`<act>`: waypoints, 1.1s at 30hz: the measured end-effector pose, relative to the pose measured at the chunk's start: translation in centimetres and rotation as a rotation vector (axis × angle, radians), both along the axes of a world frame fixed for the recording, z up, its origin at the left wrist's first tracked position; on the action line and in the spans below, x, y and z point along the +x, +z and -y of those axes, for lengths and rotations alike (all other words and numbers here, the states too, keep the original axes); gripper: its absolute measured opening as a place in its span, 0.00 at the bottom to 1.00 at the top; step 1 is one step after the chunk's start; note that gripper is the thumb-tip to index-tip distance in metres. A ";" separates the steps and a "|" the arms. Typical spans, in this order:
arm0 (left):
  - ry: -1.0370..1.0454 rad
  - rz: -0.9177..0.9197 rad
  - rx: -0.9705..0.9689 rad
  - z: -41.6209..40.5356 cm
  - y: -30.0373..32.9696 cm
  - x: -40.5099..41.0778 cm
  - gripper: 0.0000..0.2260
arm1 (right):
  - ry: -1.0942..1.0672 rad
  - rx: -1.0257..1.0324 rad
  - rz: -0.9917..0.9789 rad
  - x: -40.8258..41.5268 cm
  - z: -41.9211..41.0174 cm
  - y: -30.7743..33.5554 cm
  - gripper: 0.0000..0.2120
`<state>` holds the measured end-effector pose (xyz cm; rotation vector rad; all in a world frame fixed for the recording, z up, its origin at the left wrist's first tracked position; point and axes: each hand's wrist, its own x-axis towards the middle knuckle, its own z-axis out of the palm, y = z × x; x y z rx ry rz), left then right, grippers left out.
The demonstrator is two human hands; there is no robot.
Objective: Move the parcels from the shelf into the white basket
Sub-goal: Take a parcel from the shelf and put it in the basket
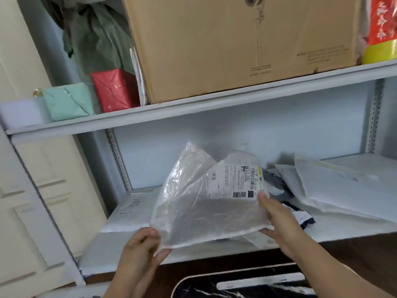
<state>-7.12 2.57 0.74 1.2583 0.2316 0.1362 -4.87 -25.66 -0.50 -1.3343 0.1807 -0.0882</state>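
A flat translucent plastic parcel point(204, 203) with a white shipping label is lifted off the lower shelf point(120, 252), tilted up toward me. My left hand point(139, 252) grips its lower left corner. My right hand point(277, 220) holds its right edge, thumb on top near the label. More parcels lie on the shelf: a flat white one point(129, 211) at the left, a dark one point(277, 181) behind, and a stack of white mailers point(343, 190) at the right. The white basket's rim point(257, 278) shows at the bottom of the view.
The upper shelf point(193, 108) carries a large cardboard box point(236, 44), a red wrapped box point(116, 89), a mint-green wrapped packet point(66, 102), green cloth and a red-and-yellow package point(382, 31). A cream door point(32, 190) stands at the left.
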 end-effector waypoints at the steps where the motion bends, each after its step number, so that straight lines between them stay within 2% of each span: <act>1: 0.004 -0.042 0.132 -0.1 -1.1 -1.3 0.07 | 0.016 -0.087 -0.012 -0.9 0.3 -0.4 0.20; 3: -0.001 -0.158 0.282 -0.1 -2.8 -3.5 0.08 | 0.052 -0.183 0.013 -3.0 0.6 -0.8 0.14; 5: -0.020 -0.195 0.218 -0.2 -3.6 -4.7 0.05 | 0.057 -0.282 0.020 -4.8 0.7 -1.2 0.08; 7: -0.064 -0.208 0.156 -0.1 -3.7 -5.1 0.06 | 0.097 -0.360 0.007 -6.0 1.1 -1.5 0.06; 8: -0.096 -0.213 0.188 -0.1 -3.8 -5.3 0.07 | 0.123 -0.378 0.001 -6.6 1.2 -1.5 0.06; 10: -0.170 -0.215 0.357 0.5 -4.1 -5.4 0.19 | 0.167 -0.397 -0.002 -7.4 1.5 -1.6 0.07; 11: -0.192 -0.203 0.377 0.9 -4.3 -5.6 0.22 | 0.204 -0.395 -0.007 -7.8 1.6 -1.8 0.08; 14: -0.261 -0.168 0.265 2.1 -4.3 -6.3 0.15 | 0.368 -0.413 -0.038 -8.7 1.7 -1.9 0.11; 16: -0.245 -0.154 0.255 2.4 -4.5 -6.1 0.11 | 0.388 -0.419 -0.053 -9.1 1.8 -1.8 0.15; 18: -0.228 -0.141 0.331 2.7 -4.8 -6.0 0.08 | 0.272 -0.425 -0.012 -9.0 1.5 -1.9 0.18; 21: -0.197 -0.136 0.401 3.3 -5.4 -5.7 0.07 | 0.035 -0.544 0.074 -8.6 1.0 -2.5 0.20; 23: -0.017 -0.159 0.416 3.3 -5.7 -5.3 0.08 | -0.097 -0.563 0.147 -8.7 1.0 -3.1 0.17; 26: 0.223 -0.188 0.310 2.8 -5.9 -4.4 0.07 | -0.242 -0.554 0.192 -9.3 1.4 -3.7 0.13; 29: 0.174 -0.236 0.306 3.0 -6.7 -3.9 0.10 | -0.265 -0.551 0.138 -9.0 2.2 -5.7 0.15; 31: 0.093 -0.279 0.446 3.0 -7.5 -4.0 0.14 | -0.214 -0.590 0.039 -8.6 3.1 -7.6 0.18; 33: 0.034 -0.274 0.639 2.9 -8.3 -4.0 0.18 | -0.108 -0.617 -0.100 -8.5 4.2 -9.2 0.14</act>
